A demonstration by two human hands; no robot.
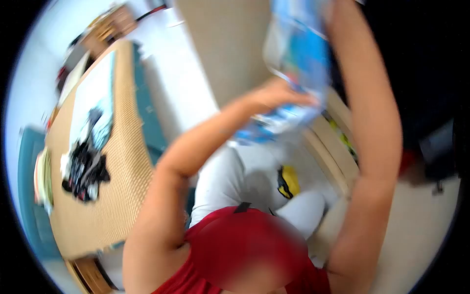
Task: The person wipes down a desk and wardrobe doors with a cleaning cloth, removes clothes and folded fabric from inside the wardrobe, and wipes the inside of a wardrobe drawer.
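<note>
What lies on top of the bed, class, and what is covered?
On its tan cover lie dark clothes in a heap, a light blue cloth and a striped pillow. Whatever the heap covers cannot be seen.

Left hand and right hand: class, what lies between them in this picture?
The head view shows a blurred, mostly blue item between the left hand and the right hand, at the top edge.

A tan-covered bed (125, 181) at nine o'clock, pale wall (51, 44) at ten, wooden furniture (122, 20) and white floor (171, 68) toward eleven
</note>
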